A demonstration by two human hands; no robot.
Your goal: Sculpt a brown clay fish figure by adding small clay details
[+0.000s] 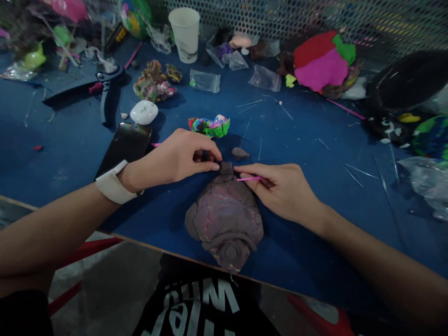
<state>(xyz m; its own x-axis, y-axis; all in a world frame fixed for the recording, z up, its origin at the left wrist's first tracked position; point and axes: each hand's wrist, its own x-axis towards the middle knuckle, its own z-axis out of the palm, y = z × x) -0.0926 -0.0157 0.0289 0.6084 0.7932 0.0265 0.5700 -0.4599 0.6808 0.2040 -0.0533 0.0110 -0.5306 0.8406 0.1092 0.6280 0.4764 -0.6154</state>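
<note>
Head cam shows a lumpy grey-brown clay piece (pixel 227 210) on the blue surface (pixel 297 261), pretty much front and center, with a little block (pixel 226 168) at its 12 o'clock. Left hand (pixel 175 156) comes in from the block's 9, thumb and finger curled in right at its edge; can't tell if that grip is actually pressed together. Right hand (pixel 287 189) is over at 3, its grip pinching a pink stick (pixel 249 178), with the index tip by the block. Small grey lump (pixel 240 153) sits near the block at about 1, and a multicolor blob (pixel 210 126) at 11. Phone (pixel 126 144) and white case (pixel 144 112) are out toward 10, paper cup (pixel 185 35) further off around 11.
</note>
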